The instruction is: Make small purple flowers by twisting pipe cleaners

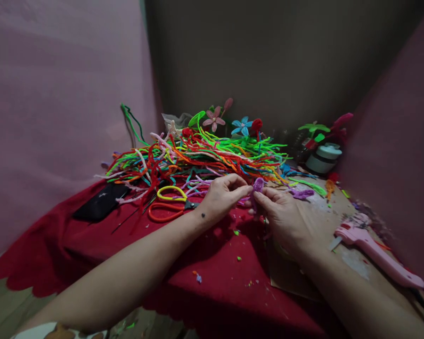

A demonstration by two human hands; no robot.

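1. Head view, centre of the frame: the purple fuzzy piece (pixel 258 183) stands up between two hands that are close together. The right hand (pixel 286 215) pinches its lower part between thumb and fingers; the left hand (pixel 222 197) has thumb and forefinger drawn together at its left edge. The fingers behind it are hidden.
2. Same view, handling: it looks very light and soft-piled, probably over a thin bendable wire, so it should hold a bend yet squash or twist out of shape under a hard grip. The pile seems unlikely to slip. The lower end looks the best place for a light fingertip pinch, leaving the rounded top uncrushed.
3. Same view, writing: none can be read. The pink glue gun (pixel 374 252) at the lower right shows no legible label, nor does the jar (pixel 323 158) at the right. The black phone (pixel 101 202), left of centre, has small pale marks too faint to make out.
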